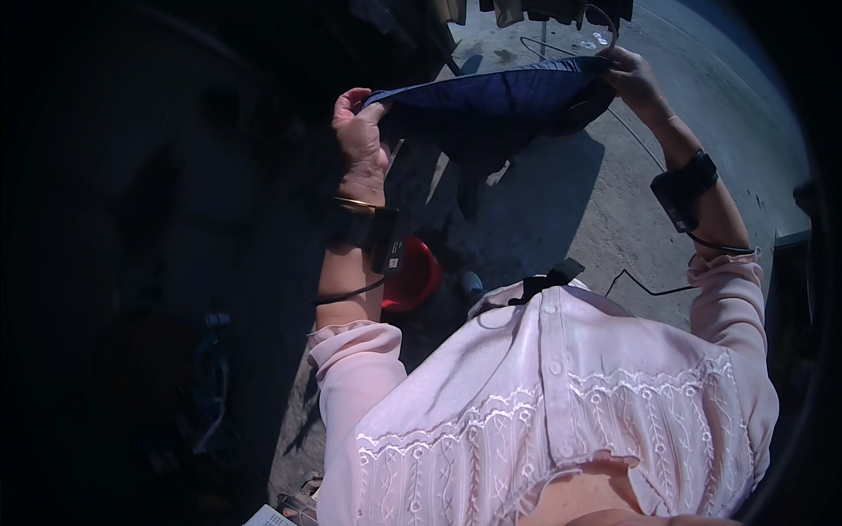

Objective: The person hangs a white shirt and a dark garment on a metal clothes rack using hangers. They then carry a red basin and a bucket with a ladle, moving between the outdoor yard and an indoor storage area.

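A dark blue cloth garment (504,98) hangs stretched in midair above sunlit concrete ground (574,206), its long axis running left to right, the right end slightly higher in the view and its loose folds hanging below the edge; which end is its top cannot be told. The left hand (360,140) pinches one end, thumb over the cloth; the right hand (636,85) grips the other beside a thin curved rod (614,31). Should either of the hands slip, that end could drop onto the concrete; the rod could snag the cloth. A red basin (412,276) stands below the left forearm.
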Tool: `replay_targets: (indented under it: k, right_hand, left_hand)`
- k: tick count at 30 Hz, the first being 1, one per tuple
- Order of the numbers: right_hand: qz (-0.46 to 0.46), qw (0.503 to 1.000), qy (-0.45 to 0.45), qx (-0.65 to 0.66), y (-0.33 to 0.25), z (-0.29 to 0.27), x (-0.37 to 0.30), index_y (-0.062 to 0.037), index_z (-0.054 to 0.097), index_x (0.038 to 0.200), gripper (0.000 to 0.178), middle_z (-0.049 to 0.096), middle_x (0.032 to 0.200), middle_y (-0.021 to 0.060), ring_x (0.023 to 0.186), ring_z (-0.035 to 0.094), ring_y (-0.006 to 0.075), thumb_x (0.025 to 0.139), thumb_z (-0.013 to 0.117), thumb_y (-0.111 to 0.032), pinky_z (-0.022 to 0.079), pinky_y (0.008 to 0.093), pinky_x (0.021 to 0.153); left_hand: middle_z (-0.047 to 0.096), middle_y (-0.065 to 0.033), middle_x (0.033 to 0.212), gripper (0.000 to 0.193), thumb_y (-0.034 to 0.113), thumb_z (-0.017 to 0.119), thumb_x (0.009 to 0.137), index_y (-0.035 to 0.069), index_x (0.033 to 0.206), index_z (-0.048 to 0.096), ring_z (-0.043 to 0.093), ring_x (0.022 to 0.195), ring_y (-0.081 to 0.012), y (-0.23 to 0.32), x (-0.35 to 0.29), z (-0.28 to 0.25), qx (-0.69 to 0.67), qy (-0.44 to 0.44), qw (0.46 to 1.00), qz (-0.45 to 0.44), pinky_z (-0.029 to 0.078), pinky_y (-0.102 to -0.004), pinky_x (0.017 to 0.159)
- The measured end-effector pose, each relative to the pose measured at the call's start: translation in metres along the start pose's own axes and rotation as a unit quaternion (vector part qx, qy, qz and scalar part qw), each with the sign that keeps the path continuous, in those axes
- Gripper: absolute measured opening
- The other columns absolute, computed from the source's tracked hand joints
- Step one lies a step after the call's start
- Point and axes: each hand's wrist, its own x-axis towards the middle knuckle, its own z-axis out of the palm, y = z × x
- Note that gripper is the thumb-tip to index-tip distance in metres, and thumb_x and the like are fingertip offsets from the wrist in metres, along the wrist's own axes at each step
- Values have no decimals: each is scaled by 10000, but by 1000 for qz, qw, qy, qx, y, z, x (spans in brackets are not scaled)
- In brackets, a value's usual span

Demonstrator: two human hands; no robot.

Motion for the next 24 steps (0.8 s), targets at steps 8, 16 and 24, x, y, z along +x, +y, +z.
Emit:
replay_targets:
  k: [8, 16, 24]
  right_hand:
    - [21, 971, -122, -205, -2, 43, -36, -14, 547, 937, 195, 584, 863, 126, 807, 577, 209, 744, 528, -18, 449, 331, 687]
    - [151, 964, -166, 140, 19, 50, -48, -12, 568, 1025, 319, 572, 835, 31, 739, 524, 147, 713, 516, -60, 427, 260, 648]
    - [259, 901, -256, 236, -15, 28, -45, -60, 567, 1071, 361, 562, 846, 17, 681, 491, 86, 726, 600, -163, 379, 198, 555]
  left_hand:
    - [588, -147, 920, 216, 27, 493, 770, 29, 980, 543, 553, 852, -300, -26, -21, -21, 614, -458, 640, -53, 429, -355, 785]
    - [609, -178, 867, 226, 145, 480, 781, -11, 924, 560, 605, 787, -282, -24, 24, -76, 522, -56, 831, -185, 507, -400, 673]
    - [445, -252, 1186, 522, 385, 335, 839, -48, 1106, 448, 418, 1097, -404, -28, -15, -27, -153, -38, 900, -405, 272, -576, 964]
